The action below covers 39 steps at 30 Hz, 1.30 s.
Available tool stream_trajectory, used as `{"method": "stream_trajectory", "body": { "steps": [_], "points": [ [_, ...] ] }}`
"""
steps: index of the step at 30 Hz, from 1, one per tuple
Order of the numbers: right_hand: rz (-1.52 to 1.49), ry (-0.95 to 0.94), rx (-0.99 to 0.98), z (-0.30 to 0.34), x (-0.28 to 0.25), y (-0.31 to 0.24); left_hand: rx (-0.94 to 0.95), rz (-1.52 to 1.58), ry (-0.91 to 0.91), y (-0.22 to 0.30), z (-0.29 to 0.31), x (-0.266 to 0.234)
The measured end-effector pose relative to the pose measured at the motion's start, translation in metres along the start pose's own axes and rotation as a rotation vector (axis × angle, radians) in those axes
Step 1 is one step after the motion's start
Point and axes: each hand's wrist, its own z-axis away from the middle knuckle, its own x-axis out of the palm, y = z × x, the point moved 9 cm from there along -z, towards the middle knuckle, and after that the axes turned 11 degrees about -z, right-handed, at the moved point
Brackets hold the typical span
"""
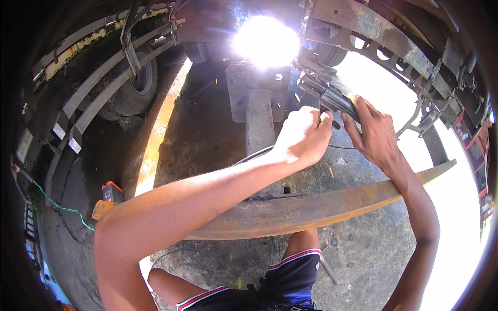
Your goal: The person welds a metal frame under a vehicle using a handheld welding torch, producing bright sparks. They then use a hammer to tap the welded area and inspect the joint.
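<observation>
A glaring white welding arc burns at the top middle and washes out the joint. Pointing up and left toward it is a dark grey electrode holder. My right hand is closed along its rear end from the right. Close beside it, my left hand makes a closed fist; a short dark tip shows past the fingers, and the rest is hidden. Below the glare stands a steel plate with holes, fixed to a grey metal bar. That bar runs down to a rusty curved beam.
Vehicle frame rails and a wheel lie to the left, with a perforated rail at the upper right. A grey and orange box stands beyond my left elbow. A green cord trails nearby. A thin rod lies on concrete.
</observation>
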Motion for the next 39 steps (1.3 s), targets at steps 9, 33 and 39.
{"method": "stream_trajectory", "body": {
  "steps": [9,33,39],
  "points": [
    [-0.02,0.014,0.006,0.008,-0.005,0.002,0.045,-0.096,-0.096,0.003,0.0,0.01],
    [-0.114,0.019,-0.008,0.001,0.001,0.008,-0.009,-0.035,-0.059,0.001,0.002,0.001],
    [-0.17,0.01,0.029,0.007,-0.001,0.012,0.027,-0.043,-0.025,0.003,0.001,0.003]
  ]
}}
